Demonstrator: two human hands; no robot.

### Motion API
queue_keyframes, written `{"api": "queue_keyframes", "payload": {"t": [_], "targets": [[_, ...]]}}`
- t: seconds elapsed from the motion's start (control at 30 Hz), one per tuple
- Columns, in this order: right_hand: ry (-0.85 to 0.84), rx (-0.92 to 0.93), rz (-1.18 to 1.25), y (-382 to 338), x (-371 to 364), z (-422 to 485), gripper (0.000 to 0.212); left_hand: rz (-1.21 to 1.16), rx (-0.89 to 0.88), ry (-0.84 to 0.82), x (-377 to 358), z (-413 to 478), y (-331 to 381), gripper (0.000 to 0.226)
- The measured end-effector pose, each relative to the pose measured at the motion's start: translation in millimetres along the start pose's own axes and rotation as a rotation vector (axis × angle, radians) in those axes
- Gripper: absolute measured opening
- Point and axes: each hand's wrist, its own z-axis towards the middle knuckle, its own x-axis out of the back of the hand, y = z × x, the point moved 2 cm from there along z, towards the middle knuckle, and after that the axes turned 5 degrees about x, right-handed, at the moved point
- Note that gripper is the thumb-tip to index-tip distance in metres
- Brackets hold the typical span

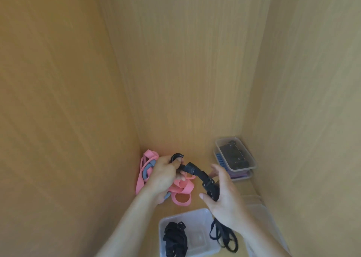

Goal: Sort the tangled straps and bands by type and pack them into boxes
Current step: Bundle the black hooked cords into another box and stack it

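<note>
**A:** What are the hands on?

**B:** One black strap [197, 170]. The left hand [166, 173] has its fingers [182, 178] curled round the looped end. The right hand [224, 196] grips the buckled stretch just to the right, thumb on one side, fingers on the other.

**A:** And the rest of it?

**B:** Its tail hangs below the right fingers, by the right rim of an open clear box [203, 215]. That box has a bundle of black straps [174, 239] in it.

**A:** The bands?

**B:** The pink bands [182, 188], tangled with a grey band [147, 170], lie on the wooden surface [203, 157]. They are under and left of the left fingers, against the side wall.

**A:** Anything beyond?

**B:** Past the right fingers, in the corner, there are two stacked lidded boxes [252, 165]. The upper one holds dark things; I cannot tell what.
</note>
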Motion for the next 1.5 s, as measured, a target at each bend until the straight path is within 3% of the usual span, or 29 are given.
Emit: {"api": "queue_keyframes", "payload": {"t": [0.1,0.27,0.33,0.43,0.5,0.6,0.7,0.87,1.1,1.27,1.5], "targets": [[-0.051,-0.066,0.092,2,10,1,0.012,-0.082,-0.021,-0.078,-3,-2,4,0.024],[-0.379,-0.164,0.509,-5,33,-5,0.014,-0.154,-0.041,-0.284,-11,-8,10,0.018],[-0.509,-0.205,0.566,-3,38,-6,0.012,-0.157,-0.044,-0.406,-14,-12,11,0.018],[-0.620,-0.285,0.318,7,44,2,0.021,-0.044,-0.029,-0.564,-19,-17,10,0.018],[-0.666,-0.245,0.064,9,48,11,0.019,0.084,-0.018,-0.638,-24,-19,8,0.017],[-0.656,-0.227,-0.219,9,45,28,0.027,0.258,-0.014,-0.701,-32,-23,7,0.020],[-0.614,-0.188,-0.437,0,44,40,0.021,0.378,-0.007,-0.749,-43,-27,2,0.021],[-0.572,-0.140,-0.610,-11,45,46,0.015,0.716,-0.054,-0.595,-49,-27,-12,0.022],[-0.641,-0.256,-0.459,-11,53,52,0.014,1.022,-0.204,-0.206,-55,-20,-41,0.012],[-0.686,-0.213,-0.250,-18,59,50,0.017,0.894,-0.175,-0.209,-52,-15,-52,0.018],[-0.570,-0.101,-0.004,-32,70,42,0.022,0.409,-0.009,-0.282,-42,-11,-55,0.021]]}}
